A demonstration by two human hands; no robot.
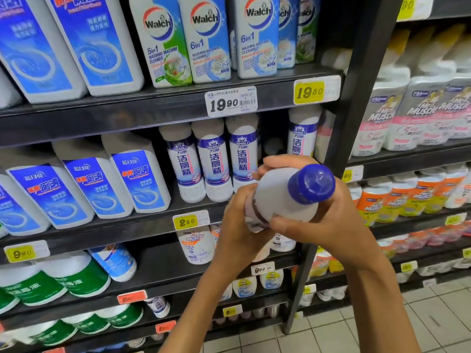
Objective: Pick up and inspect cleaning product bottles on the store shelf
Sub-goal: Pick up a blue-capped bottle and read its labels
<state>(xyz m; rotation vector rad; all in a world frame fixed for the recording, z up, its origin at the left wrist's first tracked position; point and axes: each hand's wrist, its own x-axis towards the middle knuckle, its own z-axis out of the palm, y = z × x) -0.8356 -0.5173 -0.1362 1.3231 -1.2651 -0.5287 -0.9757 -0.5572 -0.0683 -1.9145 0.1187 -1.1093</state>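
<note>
hands (238, 225) (328, 215) grip white bottle (277, 197), fingers curled

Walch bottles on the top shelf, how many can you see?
5, side by side: green-label Walch bottle, two blue 6in1 bottles, then a blue and a green one partly hidden. More may stand behind.

Two bare forearms, left hand (238, 231), right hand (328, 220), no sleeves — seemingly no rings or watch
</note>
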